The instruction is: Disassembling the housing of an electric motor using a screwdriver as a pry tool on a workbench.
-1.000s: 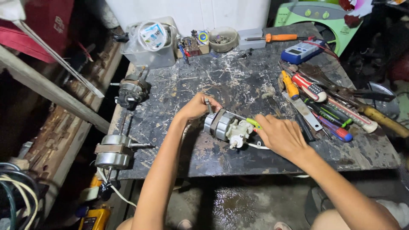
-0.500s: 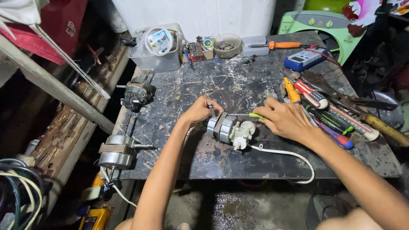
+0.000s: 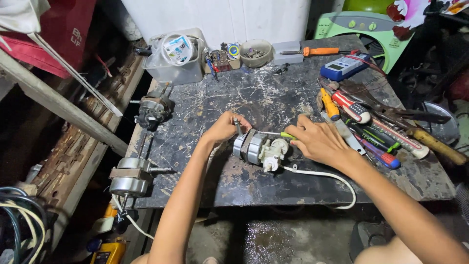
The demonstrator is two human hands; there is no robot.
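Silver-and-white fan motor (image 3: 258, 148) on dark marbled bench (image 3: 273, 98), pinched at its shaft end by left hand (image 3: 225, 128). Green-handled screwdriver (image 3: 283, 135) clamped in right hand (image 3: 320, 142), tip at motor. Beyond fingertips: blue-labelled white roll (image 3: 178, 47) atop clear box (image 3: 173, 71).

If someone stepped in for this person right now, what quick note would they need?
Left hand: steadies the small fan motor by its shaft end, fingers closed on it.
Right hand: holds a green-handled screwdriver, tip at the motor's white gear housing.
The motor lies mid-table, its white cord trailing over the front edge.
Done: cannot tell whether any screw is out.
Left: housing still on the motor. Two more motors sit at the left edge.
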